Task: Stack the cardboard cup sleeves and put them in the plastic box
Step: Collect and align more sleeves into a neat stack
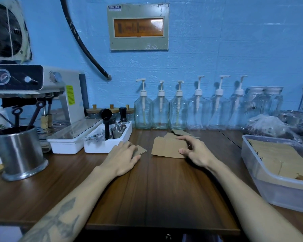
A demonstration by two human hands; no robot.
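Dark wood-grain countertop (164, 186) below a blue wall. Right hand (197, 152) pinches, thumb against curled fingers, the right end of a loose pile of flat brown cardboard cup sleeves (166, 147) at centre; its long axis runs left–right. Left hand (122, 157) rests with fingers nearly straight on a single brown sleeve (141, 150) just beside the pile. Clear plastic box (262, 173), far right, already holds sleeves. Sleeves judged light, stiff but bendable, prone to slide apart; best gripped by opposite edges.

No text is legible, even on the wall panel (138, 27).
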